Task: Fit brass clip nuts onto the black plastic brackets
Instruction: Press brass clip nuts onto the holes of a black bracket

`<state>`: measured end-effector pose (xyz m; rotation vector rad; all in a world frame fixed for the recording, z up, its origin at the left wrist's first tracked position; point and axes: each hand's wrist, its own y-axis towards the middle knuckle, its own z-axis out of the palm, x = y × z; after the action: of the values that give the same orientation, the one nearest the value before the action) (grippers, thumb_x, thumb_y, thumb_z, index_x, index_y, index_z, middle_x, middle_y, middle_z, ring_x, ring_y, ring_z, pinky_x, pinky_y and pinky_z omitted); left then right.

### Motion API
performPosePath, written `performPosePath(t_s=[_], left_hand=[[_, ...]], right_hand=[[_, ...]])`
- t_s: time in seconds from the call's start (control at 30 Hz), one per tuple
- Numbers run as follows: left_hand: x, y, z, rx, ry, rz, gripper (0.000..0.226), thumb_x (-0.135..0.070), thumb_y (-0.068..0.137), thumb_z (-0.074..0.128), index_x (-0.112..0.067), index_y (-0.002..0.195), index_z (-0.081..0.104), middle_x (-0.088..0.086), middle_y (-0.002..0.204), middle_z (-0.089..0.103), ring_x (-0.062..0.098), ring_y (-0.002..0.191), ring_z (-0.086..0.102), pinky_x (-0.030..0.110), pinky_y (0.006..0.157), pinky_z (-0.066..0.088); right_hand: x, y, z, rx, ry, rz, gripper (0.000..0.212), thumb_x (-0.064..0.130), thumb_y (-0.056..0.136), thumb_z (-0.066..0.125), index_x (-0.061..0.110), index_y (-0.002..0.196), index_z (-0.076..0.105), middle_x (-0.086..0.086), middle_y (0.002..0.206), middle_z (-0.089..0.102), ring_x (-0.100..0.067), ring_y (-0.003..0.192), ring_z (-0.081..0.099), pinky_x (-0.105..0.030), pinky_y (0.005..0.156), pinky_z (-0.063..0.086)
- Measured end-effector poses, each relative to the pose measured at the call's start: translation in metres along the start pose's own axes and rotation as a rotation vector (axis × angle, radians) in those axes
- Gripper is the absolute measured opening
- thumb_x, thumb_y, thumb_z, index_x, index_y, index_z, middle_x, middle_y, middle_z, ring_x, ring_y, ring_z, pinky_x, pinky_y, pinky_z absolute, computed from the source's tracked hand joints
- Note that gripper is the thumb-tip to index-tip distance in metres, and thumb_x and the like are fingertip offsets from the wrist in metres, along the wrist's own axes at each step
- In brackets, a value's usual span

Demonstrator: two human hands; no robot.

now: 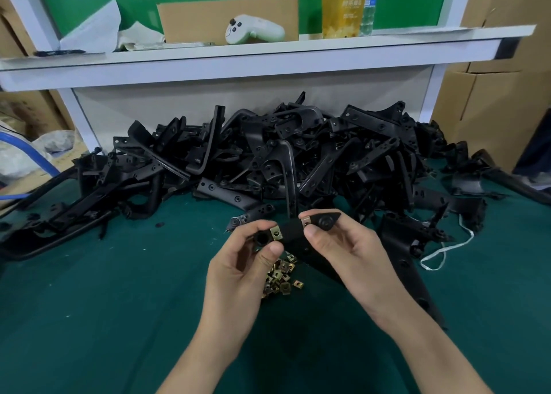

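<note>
I observe 1 black bracket [293,233] held above the green mat [119,304]. My left hand [238,262] pinches its left end and my right hand [343,250] its right end. 2 fitted clip nuts [276,234] sit on it. Loose clip nuts [280,277] lie on the mat beneath, with the bracket pile [283,155] behind.

I take this for a small factory assembly station. The green-covered worktop [119,304] carries a big heap of black plastic brackets [268,155] and a little pile of loose brass clip nuts [280,277]. A white shelf [238,56] runs above it, and brown cardboard cartons [492,95] stand stacked at both sides.
</note>
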<state>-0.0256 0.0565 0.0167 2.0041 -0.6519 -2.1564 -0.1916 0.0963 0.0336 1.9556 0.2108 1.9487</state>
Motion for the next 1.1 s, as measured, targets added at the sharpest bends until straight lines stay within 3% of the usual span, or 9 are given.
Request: performPosePath(t_s=[0.2,0.37,0.47,0.67,0.77,0.83,0.93,1.0,1.1], left_hand=[[-0.001,-0.002,0.001,-0.003,0.02,0.016,0.02,-0.037,0.085,0.069,-0.044,0.104,0.069,-0.01,0.094,0.073,-0.001,0.08,0.064,0.01,0.07,0.049],[0.005,-0.002,-0.001,0.008,0.143,0.109,0.015,-0.038,0.095,0.065,-0.042,0.109,0.063,-0.014,0.112,0.07,0.005,0.105,0.066,0.016,0.084,0.051],[0.008,0.001,-0.004,-0.005,0.236,0.208,0.015,-0.033,0.096,0.064,-0.043,0.106,0.061,-0.013,0.132,0.059,0.015,0.126,0.057,0.02,0.094,0.049],[0.012,0.004,-0.01,-0.02,0.276,0.246,0.013,-0.036,0.091,0.063,-0.043,0.101,0.062,-0.015,0.137,0.055,0.012,0.129,0.054,0.015,0.095,0.047],[0.013,0.003,-0.01,-0.022,0.302,0.256,0.01,-0.036,0.09,0.063,-0.042,0.099,0.062,-0.016,0.137,0.054,0.009,0.131,0.052,0.015,0.098,0.045],[0.014,0.003,-0.009,-0.025,0.318,0.263,0.008,-0.037,0.093,0.063,-0.041,0.099,0.062,-0.015,0.137,0.054,0.01,0.13,0.053,0.016,0.097,0.045],[0.015,0.003,-0.01,-0.025,0.351,0.301,0.012,-0.04,0.098,0.06,-0.043,0.11,0.06,-0.012,0.132,0.057,0.016,0.124,0.057,0.018,0.092,0.049],[0.015,0.002,-0.01,-0.022,0.406,0.318,0.021,-0.044,0.1,0.056,-0.046,0.121,0.056,-0.015,0.121,0.06,0.014,0.115,0.061,0.016,0.089,0.047],[0.016,0.0,-0.012,0.01,0.47,0.292,0.027,-0.054,0.1,0.051,-0.051,0.128,0.05,-0.021,0.112,0.062,0.006,0.104,0.062,0.011,0.082,0.044]], right_hand=[[-0.004,-0.001,0.004,-0.009,0.02,0.02,0.017,0.033,0.091,0.064,0.026,0.102,0.074,0.008,0.102,0.076,-0.003,0.099,0.07,-0.009,0.083,0.048],[-0.004,-0.003,0.005,-0.021,-0.101,-0.041,0.01,0.031,0.096,0.065,0.03,0.103,0.071,0.008,0.105,0.073,-0.008,0.102,0.067,-0.017,0.084,0.049],[-0.006,-0.005,0.005,-0.035,-0.19,-0.143,0.012,0.029,0.098,0.063,0.029,0.109,0.067,0.01,0.12,0.066,-0.008,0.117,0.06,-0.012,0.088,0.046],[-0.011,-0.006,0.009,-0.015,-0.298,-0.199,0.011,0.036,0.097,0.06,0.034,0.106,0.066,0.017,0.135,0.055,-0.003,0.142,0.036,-0.007,0.1,0.036],[-0.013,-0.005,0.008,-0.022,-0.319,-0.225,0.009,0.035,0.098,0.059,0.035,0.104,0.066,0.017,0.137,0.053,-0.003,0.144,0.033,-0.014,0.106,0.036],[-0.014,-0.005,0.007,-0.034,-0.335,-0.237,0.009,0.034,0.099,0.059,0.034,0.104,0.066,0.018,0.137,0.053,-0.004,0.145,0.033,-0.028,0.112,0.038],[-0.015,-0.004,0.007,-0.061,-0.378,-0.25,0.014,0.038,0.099,0.059,0.03,0.109,0.065,0.019,0.134,0.057,-0.002,0.144,0.034,-0.046,0.122,0.023],[-0.014,-0.005,0.007,-0.057,-0.383,-0.202,0.022,0.048,0.097,0.058,0.036,0.115,0.062,0.021,0.13,0.06,0.001,0.141,0.037,-0.029,0.122,0.019],[-0.011,-0.006,0.005,-0.007,-0.283,-0.073,0.031,0.056,0.09,0.065,0.047,0.117,0.055,0.018,0.115,0.069,-0.001,0.117,0.06,-0.012,0.095,0.043]])
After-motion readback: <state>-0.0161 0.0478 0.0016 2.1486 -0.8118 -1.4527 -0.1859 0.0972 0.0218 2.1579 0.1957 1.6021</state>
